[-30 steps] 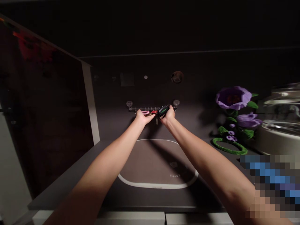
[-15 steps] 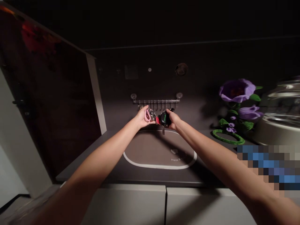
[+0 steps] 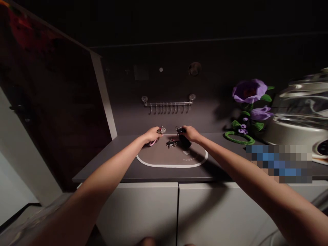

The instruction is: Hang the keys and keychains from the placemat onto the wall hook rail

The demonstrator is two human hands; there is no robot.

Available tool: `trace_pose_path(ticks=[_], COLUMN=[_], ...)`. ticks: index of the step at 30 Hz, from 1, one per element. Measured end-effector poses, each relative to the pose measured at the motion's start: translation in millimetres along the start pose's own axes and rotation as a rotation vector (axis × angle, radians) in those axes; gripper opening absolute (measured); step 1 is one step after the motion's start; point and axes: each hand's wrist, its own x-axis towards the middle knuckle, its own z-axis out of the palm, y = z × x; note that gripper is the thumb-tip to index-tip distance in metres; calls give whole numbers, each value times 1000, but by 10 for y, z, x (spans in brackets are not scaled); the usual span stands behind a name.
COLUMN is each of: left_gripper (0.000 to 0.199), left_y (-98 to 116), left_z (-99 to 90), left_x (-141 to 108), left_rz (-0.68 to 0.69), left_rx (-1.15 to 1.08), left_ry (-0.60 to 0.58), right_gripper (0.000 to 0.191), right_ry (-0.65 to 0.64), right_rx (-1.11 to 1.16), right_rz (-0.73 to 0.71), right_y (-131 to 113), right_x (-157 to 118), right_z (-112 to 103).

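Observation:
My left hand is closed on a keychain with a pink strap; its metal part sticks out past the fingers. Just right of it, my right hand grips a black keychain, with a metal clasp at the fingertips. Both hands are low over a brown mat with a white rim. Between them, a small bunch of keys appears to lie on the mat, its details too small to make out. Behind, a clear hook rail is fixed to the wall with its hooks bare.
Purple fabric flowers with a green ring base stand to the right, beside a cream appliance with a clear lid. A blurred-out patch covers something in front of them. White cabinet doors are below the counter.
Both hands have come down from just below the hook rail to the mat and moved apart. The keys between them are now separate, and the rail's hooks show in full.

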Motion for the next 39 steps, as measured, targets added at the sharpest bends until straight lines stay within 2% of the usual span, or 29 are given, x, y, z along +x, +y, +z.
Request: trace_pose_path(ticks=[3, 6, 8, 11, 13, 16, 20, 23, 24, 26, 29, 31, 34, 37, 39], left_gripper=[32, 44, 55, 67, 68, 59, 38, 31, 35, 50, 66, 69, 70, 69, 69], left_y=[-105, -157, -175, -195, -201, -179, -48, 124, 185, 291, 345, 282, 74, -147, -243], left_z=[-30, -83, -136, -233, -295, -370, -442, -477, -483, -480, -422, -339, -164, -4, 59], left_x=[-100, -209, -273, -366, -433, -532, -630, -682, -698, -725, -750, -759, -772, -783, -783], left_rz=[105, 153, 194, 266, 266, 217, 180, 178, 195, 269, 250, 185, 93, -26, -51], left_rx=[361, 587, 633, 589, 536, 369, -41, -363, -473, -683, -897, -1001, -1132, -1177, -1188], left_ry=[-54, -131, -209, -366, -402, -369, -277, -237, -237, -233, -284, -306, -321, -336, -316], right_gripper=[30, 42, 48, 60, 67, 56, 32, 29, 30, 45, 66, 67, 66, 66, 66], right_ry=[-74, -229, -342, -508, -553, -488, -355, -410, -449, -509, -550, -580, -625, -619, -601], right_rx=[-70, -50, 49, 248, 324, 357, 477, 714, 817, 1016, 1275, 1406, 1527, 1585, 1608], right_rz=[-60, -126, -171, -270, -344, -374, -286, -241, -233, -209, -164, -131, -57, 22, 47], right_y=[-102, -152, -143, -103, -94, -139, -300, -479, -542, -659, -758, -754, -665, -550, -499], right_x=[-33, -79, -130, -244, -324, -403, -417, -417, -421, -432, -459, -495, -585, -678, -713], right_z=[-39, -104, -143, -171, -172, -177, -231, -307, -332, -363, -324, -224, 1, 210, 288])
